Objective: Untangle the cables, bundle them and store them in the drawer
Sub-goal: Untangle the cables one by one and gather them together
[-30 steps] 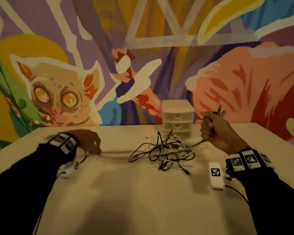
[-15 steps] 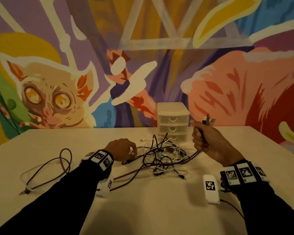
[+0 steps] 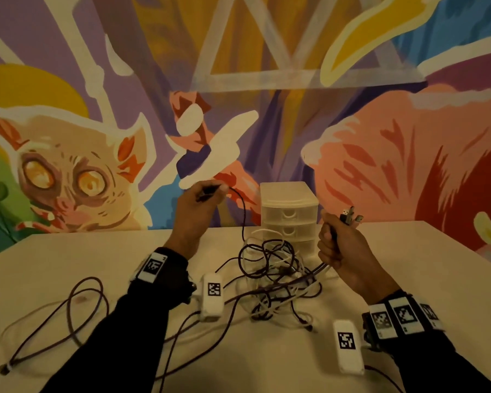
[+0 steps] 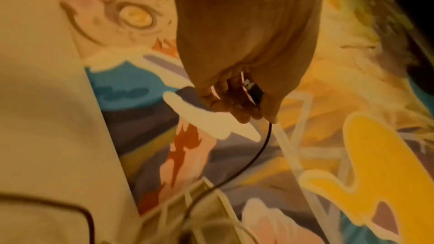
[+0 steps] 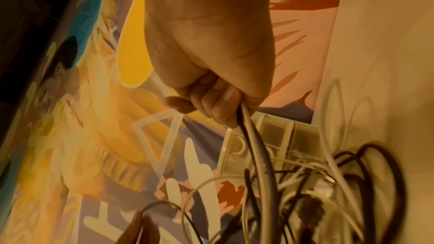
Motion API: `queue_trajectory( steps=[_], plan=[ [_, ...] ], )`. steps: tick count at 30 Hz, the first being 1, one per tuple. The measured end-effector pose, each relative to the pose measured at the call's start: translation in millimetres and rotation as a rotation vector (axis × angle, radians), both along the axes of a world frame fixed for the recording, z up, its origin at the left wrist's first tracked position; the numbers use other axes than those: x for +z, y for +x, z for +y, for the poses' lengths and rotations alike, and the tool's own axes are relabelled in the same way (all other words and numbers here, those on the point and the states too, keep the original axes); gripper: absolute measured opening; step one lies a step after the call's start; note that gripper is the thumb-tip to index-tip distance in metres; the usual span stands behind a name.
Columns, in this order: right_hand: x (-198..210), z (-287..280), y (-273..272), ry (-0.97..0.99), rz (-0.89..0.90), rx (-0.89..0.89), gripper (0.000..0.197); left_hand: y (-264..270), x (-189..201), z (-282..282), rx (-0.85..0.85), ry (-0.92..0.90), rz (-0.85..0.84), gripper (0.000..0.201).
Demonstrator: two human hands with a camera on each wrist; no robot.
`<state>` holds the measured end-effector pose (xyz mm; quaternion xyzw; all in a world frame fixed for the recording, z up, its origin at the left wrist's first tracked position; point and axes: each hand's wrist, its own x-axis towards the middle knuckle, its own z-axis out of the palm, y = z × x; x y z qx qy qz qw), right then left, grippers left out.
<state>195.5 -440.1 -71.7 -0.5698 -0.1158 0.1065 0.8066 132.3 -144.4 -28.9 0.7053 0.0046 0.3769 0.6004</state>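
Head view showed the left hand [image 3: 194,211] pinching a black plug [image 3: 209,190], its cable [image 3: 243,217] trailing below the fingers, seemingly to draw it free. Right hand [image 3: 339,251] fisted several gathered cable ends [image 3: 350,218] above its fingers, while the tangle [image 3: 275,276] lay between both hands before the closed drawers [image 3: 288,214].

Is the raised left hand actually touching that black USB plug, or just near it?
Touching. The left wrist view shows the left hand pinching the black USB plug between thumb and fingers, with its cable hanging below.
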Motion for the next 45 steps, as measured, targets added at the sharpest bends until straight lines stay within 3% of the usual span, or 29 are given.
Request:
queue_trajectory(
  steps=[5,9,10,13,16,20,26,29,32,36,39,41,45],
  plan=[
    [-17,2,-1,-0.03,0.049,0.001,0.041,19,-34,-46,-0.324,-0.256,0.043,0.037],
    [-29,0,2,0.004,0.114,-0.021,0.041,27,-61,-53,-0.539,-0.539,0.091,0.01],
    [-32,1,3,0.003,0.121,-0.023,0.041,27,-68,-54,-0.599,-0.586,0.117,0.011],
    [-35,8,3,-0.005,0.122,-0.026,0.044,27,-88,-61,-0.655,-0.385,0.289,0.029],
    [-36,13,0,0.004,0.084,-0.028,0.051,28,-97,-74,-0.601,-0.168,0.36,0.031],
    [-40,18,-4,-0.132,0.005,-0.055,0.051,28,-98,-79,-0.519,-0.14,0.26,0.026],
    [-40,19,-12,-0.241,-0.096,-0.09,0.038,28,-101,-78,-0.534,-0.175,0.26,0.039],
    [-41,20,-12,-0.278,-0.086,-0.12,0.038,29,-103,-79,-0.52,-0.172,0.267,0.035],
    [-40,19,-12,-0.196,-0.097,-0.175,0.031,28,-99,-83,-0.517,-0.135,0.288,0.027],
    [-37,20,-10,-0.089,-0.093,-0.225,0.024,27,-97,-87,-0.484,0.081,0.302,0.021],
    [-38,22,-15,-0.178,-0.112,-0.139,0.035,27,-95,-88,-0.45,0.066,0.208,0.013],
    [-35,23,-21,-0.235,-0.152,-0.123,0.023,27,-92,-89,-0.445,0.063,0.172,0.012],
    [-29,17,-10,-0.084,-0.141,-0.288,0.018,30,-96,-87,-0.366,0.144,0.259,0.011]
  ],
)
